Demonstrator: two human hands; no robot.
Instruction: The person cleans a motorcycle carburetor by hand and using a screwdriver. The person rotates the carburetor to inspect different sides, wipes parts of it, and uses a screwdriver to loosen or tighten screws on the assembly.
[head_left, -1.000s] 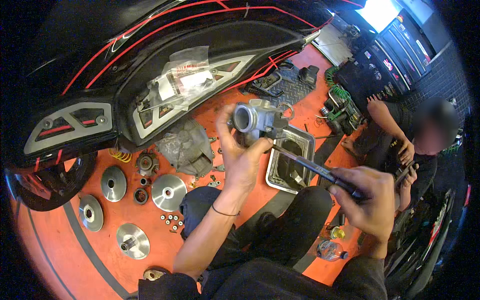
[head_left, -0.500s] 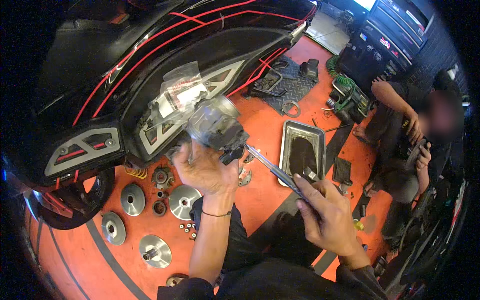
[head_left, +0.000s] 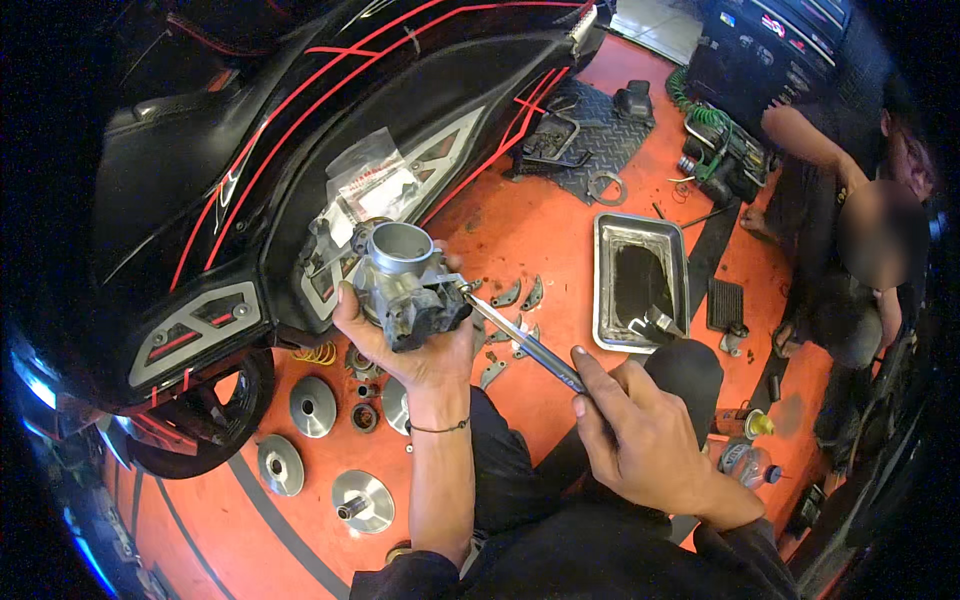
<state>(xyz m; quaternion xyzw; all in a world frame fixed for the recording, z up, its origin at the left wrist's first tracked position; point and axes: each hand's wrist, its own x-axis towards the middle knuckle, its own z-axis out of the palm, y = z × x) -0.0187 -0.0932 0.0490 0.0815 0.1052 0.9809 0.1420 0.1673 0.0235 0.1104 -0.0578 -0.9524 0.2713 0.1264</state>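
Note:
My left hand (head_left: 436,358) is wrapped from below around a grey metal throttle body (head_left: 385,285) with a black plastic part on its front. Its round bore faces up. In my right hand (head_left: 650,440) is a screwdriver (head_left: 527,342), pinched by the handle between thumb and fingers. The shiny shaft slants up and left, and its tip meets the right side of the throttle body, by a small bracket. Whether the tip sits in a screw is too small to tell. Behind the throttle body, a clear plastic bag (head_left: 365,175) rests on the scooter's footboard.
A black scooter (head_left: 190,170) with red stripes fills the left. On the orange floor are metal discs (head_left: 363,502), curved shoes (head_left: 507,293), a metal tray (head_left: 598,290) with dark residue, a spray can (head_left: 735,422) and a bottle (head_left: 745,464). Another person (head_left: 830,150) crouches at the right.
The throttle body has turned in my left hand, so its bore now faces up. The screwdriver stays at its side. My view has shifted, bringing the bottle and spray can into sight.

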